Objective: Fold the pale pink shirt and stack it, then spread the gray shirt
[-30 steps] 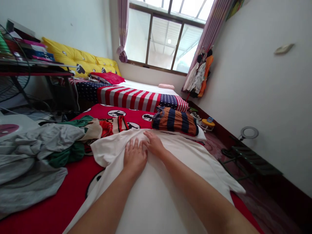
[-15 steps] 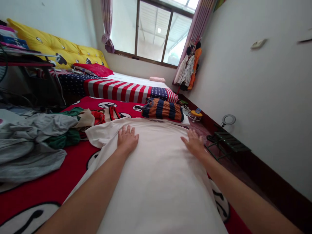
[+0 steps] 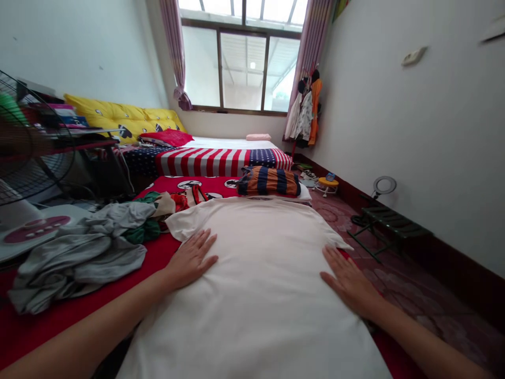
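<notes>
Left hand and right hand are laid open and flat on opposite sides of the white shirt, whose creases are best smoothed with even, outward pressure.

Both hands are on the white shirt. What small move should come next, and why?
I'd probably slide the left hand forward to smooth the left sleeve: it looks rumpled, whereas the middle of the white shirt lies fairly smooth. The right hand rests at the shirt's opposite edge, so it could likely steady the cloth meanwhile.
</notes>
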{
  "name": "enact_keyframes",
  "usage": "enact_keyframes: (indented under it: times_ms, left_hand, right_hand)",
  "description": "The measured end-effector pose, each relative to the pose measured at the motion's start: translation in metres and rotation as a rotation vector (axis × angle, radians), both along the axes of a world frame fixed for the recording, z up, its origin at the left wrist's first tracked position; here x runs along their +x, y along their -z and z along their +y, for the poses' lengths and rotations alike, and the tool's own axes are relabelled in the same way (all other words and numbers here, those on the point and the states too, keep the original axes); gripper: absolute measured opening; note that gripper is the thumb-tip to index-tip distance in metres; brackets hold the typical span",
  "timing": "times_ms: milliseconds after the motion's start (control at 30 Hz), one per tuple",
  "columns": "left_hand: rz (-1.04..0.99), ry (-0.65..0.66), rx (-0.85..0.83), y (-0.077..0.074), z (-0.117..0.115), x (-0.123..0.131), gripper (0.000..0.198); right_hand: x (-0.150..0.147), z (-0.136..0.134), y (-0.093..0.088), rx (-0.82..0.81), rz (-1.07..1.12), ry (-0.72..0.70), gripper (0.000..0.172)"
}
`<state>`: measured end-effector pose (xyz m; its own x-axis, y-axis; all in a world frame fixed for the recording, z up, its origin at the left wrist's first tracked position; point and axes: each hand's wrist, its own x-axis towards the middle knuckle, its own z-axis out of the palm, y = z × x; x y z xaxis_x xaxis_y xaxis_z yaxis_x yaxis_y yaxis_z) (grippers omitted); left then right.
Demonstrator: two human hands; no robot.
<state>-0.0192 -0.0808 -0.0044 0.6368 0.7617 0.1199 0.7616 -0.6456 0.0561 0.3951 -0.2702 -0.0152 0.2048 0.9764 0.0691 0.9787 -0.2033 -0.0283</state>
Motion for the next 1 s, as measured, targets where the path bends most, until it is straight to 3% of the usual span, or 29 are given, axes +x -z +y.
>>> enact_keyframes:
  times_ms: [100,233,333,400,500,600,667,733,800,867,933,1000]
  left_hand:
    - [0.049,-0.051,-0.023,-0.012,-0.005,-0.001,0.064]
    - [-0.031,-0.096,-0.062,-0.031,-0.009,0.061,0.059]
    - [-0.085,0.026,-0.093,-0.024,-0.008,0.097,0.060]
    - [-0.064,0.034,-0.087,-0.013,-0.001,0.094,0.062]
    - [-0.033,-0.022,-0.067,-0.006,0.014,0.064,0.066]
    - [0.020,-0.050,-0.095,-0.017,0.026,0.050,0.070]
    - [0.017,-0.068,-0.116,-0.028,0.033,0.066,0.065]
    - [-0.052,-0.080,-0.101,-0.035,0.044,0.096,0.055]
    - [-0.093,-0.020,-0.064,-0.034,0.059,0.125,0.053]
    - [-0.077,-0.052,-0.060,-0.025,0.078,0.141,0.057]
    - [-0.062,-0.163,-0.064,-0.013,0.097,0.143,0.063]
    - [-0.074,-0.257,-0.054,-0.005,0.111,0.136,0.066]
  right_hand:
    - [0.012,-0.002,-0.009,0.034,-0.111,0.090,0.066]
    - [-0.046,0.038,-0.030,0.129,-0.080,-0.054,0.062]
    - [-0.079,0.070,-0.029,0.028,0.075,-0.281,0.064]
    - [-0.070,0.079,-0.021,-0.009,0.100,-0.332,0.066]
    - [-0.021,0.080,-0.012,0.003,0.009,-0.100,0.067]
    - [0.007,0.086,-0.020,-0.018,-0.083,0.126,0.060]
    - [-0.010,0.103,-0.031,0.014,-0.111,0.123,0.056]
    - [-0.048,0.130,-0.040,0.116,-0.091,-0.042,0.055]
    - [-0.085,0.160,-0.041,0.104,0.000,-0.236,0.056]
    - [-0.101,0.187,-0.036,0.029,0.065,-0.312,0.060]
    - [-0.089,0.205,-0.027,-0.011,0.079,-0.217,0.063]
    - [-0.059,0.215,-0.018,-0.004,0.046,-0.021,0.064]
